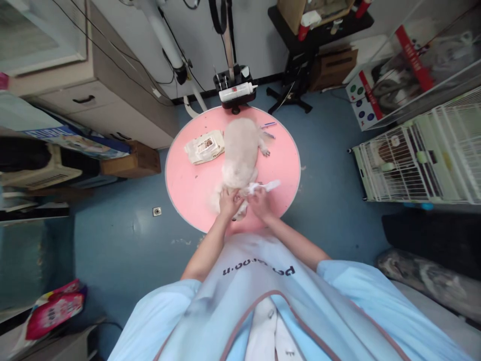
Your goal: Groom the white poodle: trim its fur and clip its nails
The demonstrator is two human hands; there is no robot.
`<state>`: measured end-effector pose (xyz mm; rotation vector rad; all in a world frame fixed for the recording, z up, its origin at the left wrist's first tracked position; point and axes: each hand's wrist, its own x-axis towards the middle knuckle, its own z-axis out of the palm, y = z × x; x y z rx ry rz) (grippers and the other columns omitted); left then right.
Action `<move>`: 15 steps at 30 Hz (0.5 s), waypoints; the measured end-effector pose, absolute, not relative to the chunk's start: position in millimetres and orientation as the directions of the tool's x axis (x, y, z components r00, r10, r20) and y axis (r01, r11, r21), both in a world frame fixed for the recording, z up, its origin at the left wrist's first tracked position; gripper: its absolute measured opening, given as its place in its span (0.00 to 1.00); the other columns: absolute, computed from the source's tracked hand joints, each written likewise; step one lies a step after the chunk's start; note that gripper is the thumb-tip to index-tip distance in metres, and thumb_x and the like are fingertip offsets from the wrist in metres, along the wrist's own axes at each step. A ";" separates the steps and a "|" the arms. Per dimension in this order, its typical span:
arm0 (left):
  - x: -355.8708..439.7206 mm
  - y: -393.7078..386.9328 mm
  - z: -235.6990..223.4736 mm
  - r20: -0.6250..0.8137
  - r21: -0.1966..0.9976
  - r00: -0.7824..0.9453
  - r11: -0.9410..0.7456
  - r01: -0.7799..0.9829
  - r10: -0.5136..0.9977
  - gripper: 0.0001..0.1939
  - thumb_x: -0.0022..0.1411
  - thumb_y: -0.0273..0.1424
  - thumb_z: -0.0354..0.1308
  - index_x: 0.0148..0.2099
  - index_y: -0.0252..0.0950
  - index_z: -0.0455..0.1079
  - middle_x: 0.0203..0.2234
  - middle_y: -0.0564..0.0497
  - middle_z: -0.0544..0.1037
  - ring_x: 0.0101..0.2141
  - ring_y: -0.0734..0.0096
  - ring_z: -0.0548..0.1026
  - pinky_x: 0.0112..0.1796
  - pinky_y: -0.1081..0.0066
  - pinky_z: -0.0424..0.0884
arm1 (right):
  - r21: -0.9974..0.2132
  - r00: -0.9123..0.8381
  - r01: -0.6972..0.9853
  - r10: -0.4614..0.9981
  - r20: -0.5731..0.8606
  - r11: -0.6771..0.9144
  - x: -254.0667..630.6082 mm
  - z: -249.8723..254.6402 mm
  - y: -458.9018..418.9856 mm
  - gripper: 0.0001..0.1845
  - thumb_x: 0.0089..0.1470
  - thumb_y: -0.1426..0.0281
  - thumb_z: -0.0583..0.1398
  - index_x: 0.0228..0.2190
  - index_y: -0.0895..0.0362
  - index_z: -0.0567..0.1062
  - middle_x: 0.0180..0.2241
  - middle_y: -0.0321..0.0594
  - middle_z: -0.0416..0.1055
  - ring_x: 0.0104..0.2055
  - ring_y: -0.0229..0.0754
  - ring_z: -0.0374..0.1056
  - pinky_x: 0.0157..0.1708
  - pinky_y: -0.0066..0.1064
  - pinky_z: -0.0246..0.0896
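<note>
A small white fluffy dog (240, 153) lies on a round pink table (188, 185), its head end toward me. My left hand (228, 202) is closed on the dog's fur at its near end. My right hand (260, 203) is closed on a white wipe (265, 186), held against the dog beside my left hand. A white pack of wet wipes (205, 146) lies on the table left of the dog. A small purple comb or tool (269, 125) lies at the far right of the table.
A grooming arm stand with a white bottle (237, 92) rises at the table's far edge. Cabinets and boxes (93, 100) stand on the left. White wire cages (417, 160) are on the right. A black stand (296, 75) is behind. The floor is blue.
</note>
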<state>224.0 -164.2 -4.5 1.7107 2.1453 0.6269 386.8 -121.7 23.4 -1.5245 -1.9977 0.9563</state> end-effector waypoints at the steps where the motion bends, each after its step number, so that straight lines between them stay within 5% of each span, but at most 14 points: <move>1: 223.2 -164.6 -5.4 0.015 0.522 -0.226 0.185 0.833 0.974 0.20 0.57 0.37 0.59 0.52 0.39 0.72 0.50 0.39 0.63 0.53 0.49 0.61 0.50 0.59 0.62 | -0.733 -0.365 0.644 0.930 -0.046 0.216 371.3 21.5 -131.5 0.16 0.57 0.65 0.52 0.36 0.62 0.75 0.43 0.50 0.64 0.47 0.44 0.59 0.51 0.34 0.55; 5: 219.9 -167.0 -7.4 0.008 0.502 -0.215 0.182 0.845 0.977 0.21 0.57 0.31 0.56 0.54 0.38 0.71 0.47 0.38 0.64 0.51 0.50 0.63 0.48 0.60 0.63 | -0.704 -0.460 0.657 0.883 -0.092 0.269 341.6 12.7 -155.9 0.14 0.57 0.71 0.52 0.37 0.64 0.76 0.46 0.51 0.63 0.49 0.44 0.57 0.54 0.36 0.51; 15: 224.9 -167.5 -14.5 0.006 0.449 -0.254 0.224 0.865 0.967 0.14 0.54 0.28 0.56 0.43 0.35 0.75 0.43 0.37 0.66 0.47 0.49 0.65 0.47 0.58 0.64 | -0.638 -0.471 0.735 0.849 -0.238 0.229 343.5 17.0 -135.5 0.14 0.55 0.75 0.51 0.37 0.59 0.76 0.39 0.48 0.68 0.40 0.42 0.62 0.43 0.33 0.58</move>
